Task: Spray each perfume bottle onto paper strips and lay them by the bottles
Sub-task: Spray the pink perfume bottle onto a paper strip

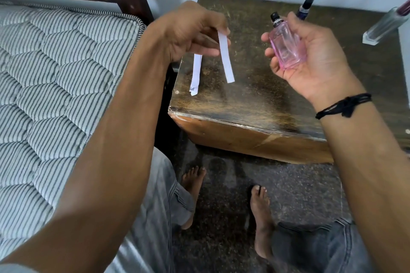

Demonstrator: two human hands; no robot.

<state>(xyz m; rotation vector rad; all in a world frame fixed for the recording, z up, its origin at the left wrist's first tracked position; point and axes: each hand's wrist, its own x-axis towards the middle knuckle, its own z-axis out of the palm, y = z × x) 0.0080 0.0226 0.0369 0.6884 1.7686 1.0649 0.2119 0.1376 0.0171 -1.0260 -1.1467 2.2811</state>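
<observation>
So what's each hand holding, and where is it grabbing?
The left hand pinches a white paper strip by its top end. The right hand holds the pink perfume bottle around its body, against the palm.

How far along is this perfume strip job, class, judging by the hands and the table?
Done: nothing visible; no strip lies by the dark bottle or the clear bottle on the table. In hand: the right hand holds the pink bottle, the left hand pinches a paper strip. Left: likely all three sprays and placements; spare strips show below the left hand.
</observation>
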